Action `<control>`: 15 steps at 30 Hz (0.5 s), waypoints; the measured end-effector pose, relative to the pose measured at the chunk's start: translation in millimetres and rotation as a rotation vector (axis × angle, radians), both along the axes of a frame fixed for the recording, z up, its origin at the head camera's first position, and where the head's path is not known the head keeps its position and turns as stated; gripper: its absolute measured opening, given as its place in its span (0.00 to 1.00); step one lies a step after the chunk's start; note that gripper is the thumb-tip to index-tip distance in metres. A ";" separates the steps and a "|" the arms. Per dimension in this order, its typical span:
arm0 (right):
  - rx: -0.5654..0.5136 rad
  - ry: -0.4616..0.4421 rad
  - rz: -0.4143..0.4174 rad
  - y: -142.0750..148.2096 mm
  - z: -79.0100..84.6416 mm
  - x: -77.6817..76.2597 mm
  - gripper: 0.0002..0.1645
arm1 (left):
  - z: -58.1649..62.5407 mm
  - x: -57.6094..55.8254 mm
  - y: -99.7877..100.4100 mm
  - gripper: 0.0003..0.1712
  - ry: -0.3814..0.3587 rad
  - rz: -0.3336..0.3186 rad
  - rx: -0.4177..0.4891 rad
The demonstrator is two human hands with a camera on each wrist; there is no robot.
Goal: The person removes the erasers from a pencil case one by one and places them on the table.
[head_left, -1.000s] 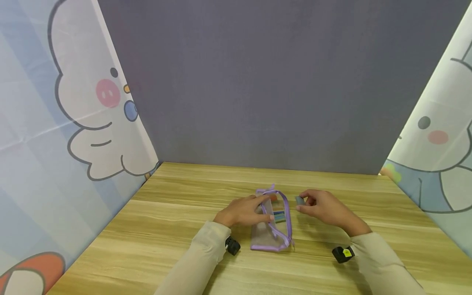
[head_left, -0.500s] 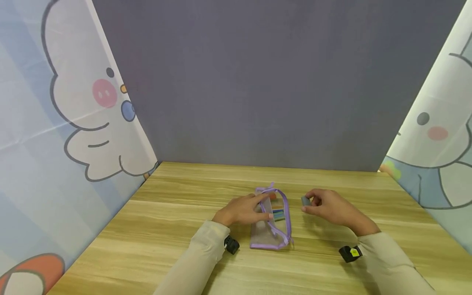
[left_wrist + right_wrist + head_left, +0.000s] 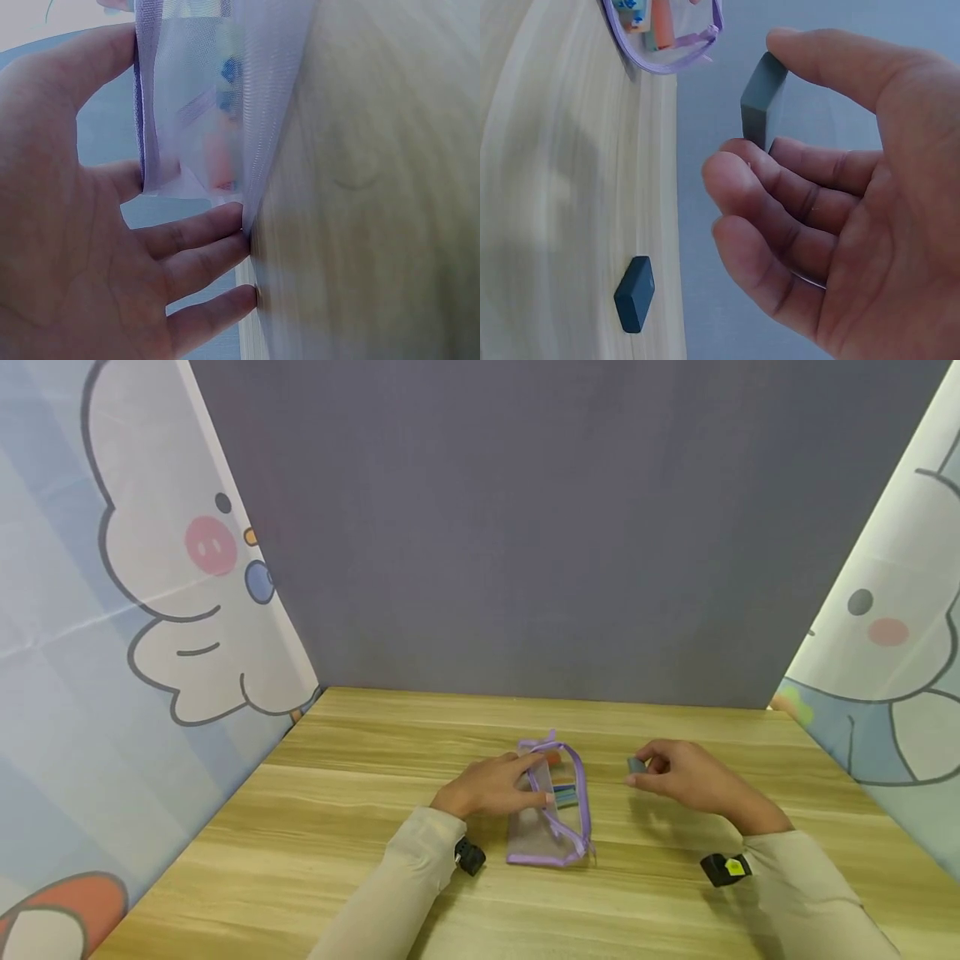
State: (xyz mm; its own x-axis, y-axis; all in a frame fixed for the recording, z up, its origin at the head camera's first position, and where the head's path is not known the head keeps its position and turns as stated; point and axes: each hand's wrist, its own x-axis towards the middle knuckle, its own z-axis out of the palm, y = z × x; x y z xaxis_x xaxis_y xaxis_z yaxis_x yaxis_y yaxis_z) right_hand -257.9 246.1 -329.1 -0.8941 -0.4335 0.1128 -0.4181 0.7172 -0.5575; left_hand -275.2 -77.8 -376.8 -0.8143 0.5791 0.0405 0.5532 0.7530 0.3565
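Sleeves [image 3: 390, 885] nearest, lower centre and lower right of the head frame, each with a black wrist camera [image 3: 470, 857] beside the cuff. Next, just right of lower centre: purple-trimmed mesh pouch [image 3: 531, 839] lying on table [image 3: 360, 777], mouth gaping to the right. Left hand [image 3: 491, 789] on its left side, fingers long and spread, thumb and index at the mouth edge; no curl round it visible. No real shift there over the last second.

Right hand [image 3: 686, 777], right of pouch: grey-green block [image 3: 763, 97] pinched between thumb and fingertips, other fingers loosely bent with nothing in them. Main change: moved rightward in frame, from just beside the mouth to a clearer gap, block carried along. Means, as a judgement: block fully free of the pouch, under right-hand control alone.

Inside pouch, unmoved: orange piece [image 3: 553, 758] near top of mouth, blue-green pieces [image 3: 566, 796] below; can't tell how many. Second dark block [image 3: 635, 296] on table, lower left of right wrist frame; not made out in head frame. Farthest: grey back panel [image 3: 487, 527], upper middle.
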 end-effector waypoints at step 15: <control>0.010 -0.022 -0.028 10.3 10.3 4.3 0.29 | 1.1 0.6 -0.3 0.41 -0.007 -0.014 0.029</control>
